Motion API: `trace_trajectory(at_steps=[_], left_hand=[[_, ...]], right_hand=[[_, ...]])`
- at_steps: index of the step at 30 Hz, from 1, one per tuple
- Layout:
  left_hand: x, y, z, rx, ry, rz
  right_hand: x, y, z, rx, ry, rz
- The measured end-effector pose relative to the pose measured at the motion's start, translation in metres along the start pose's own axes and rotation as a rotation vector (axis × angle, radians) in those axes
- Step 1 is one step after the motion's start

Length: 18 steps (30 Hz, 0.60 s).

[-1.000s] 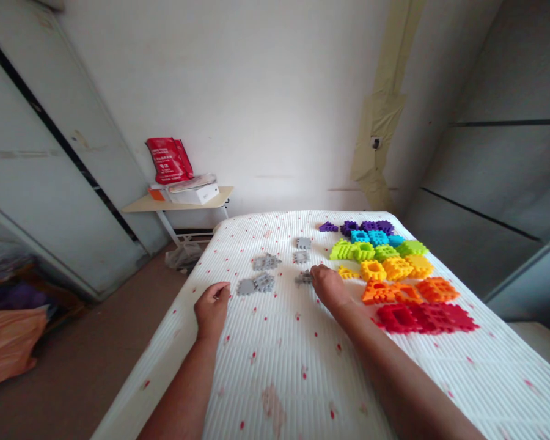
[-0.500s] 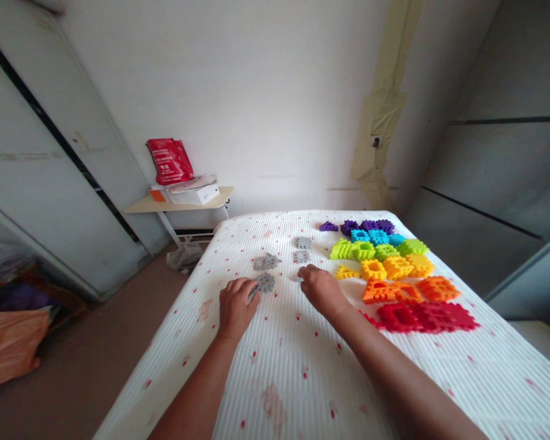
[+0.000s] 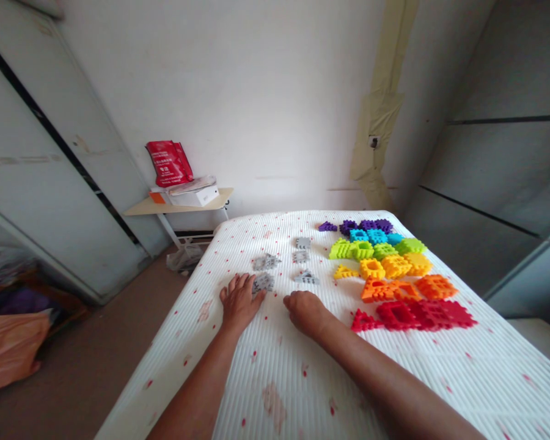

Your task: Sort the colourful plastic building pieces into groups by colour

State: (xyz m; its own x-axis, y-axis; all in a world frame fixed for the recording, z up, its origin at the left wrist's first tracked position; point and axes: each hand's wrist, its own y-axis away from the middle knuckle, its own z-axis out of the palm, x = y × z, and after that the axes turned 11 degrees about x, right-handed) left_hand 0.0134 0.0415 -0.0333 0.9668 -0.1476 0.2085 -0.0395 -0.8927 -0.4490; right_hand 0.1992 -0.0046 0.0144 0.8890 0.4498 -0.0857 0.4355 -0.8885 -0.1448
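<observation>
Fingers of our left hand [image 3: 238, 302] lie spread, tips touching a grey block [image 3: 263, 282]; our right hand [image 3: 305, 310] rests curled shut on the mattress [image 3: 302, 379].

Left hand [image 3: 238, 300] lies flat, palm down, fingers spread; right hand [image 3: 305, 310] rests loosely curled.

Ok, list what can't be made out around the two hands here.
Head view, left hand lies flat over the grey piece: its near part is hidden.
Head view, right hand is curled, knuckles up: anything inside it is hidden.
Head view, print on the red bag: too small to read.
</observation>
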Motion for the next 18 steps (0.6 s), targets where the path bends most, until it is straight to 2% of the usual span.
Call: trace_trajectory(at_steps=[6,11,15,18], left_hand=[[0.000,0.001,-0.001,0.025,0.028,-0.028],[-0.004,0.003,-0.004,0.161,0.114,-0.005],[-0.009,0.000,-0.002,0.253,0.210,0.078],[-0.004,-0.009,-0.002,0.263,0.263,0.152]], right_hand=[[0.007,-0.002,0.003,-0.051,0.015,0.006],[0.005,0.001,0.001,-0.057,0.016,-0.003],[0.000,0.018,0.001,-0.047,0.008,-0.031],[-0.001,0.039,0.010,0.039,-0.026,-0.142]])
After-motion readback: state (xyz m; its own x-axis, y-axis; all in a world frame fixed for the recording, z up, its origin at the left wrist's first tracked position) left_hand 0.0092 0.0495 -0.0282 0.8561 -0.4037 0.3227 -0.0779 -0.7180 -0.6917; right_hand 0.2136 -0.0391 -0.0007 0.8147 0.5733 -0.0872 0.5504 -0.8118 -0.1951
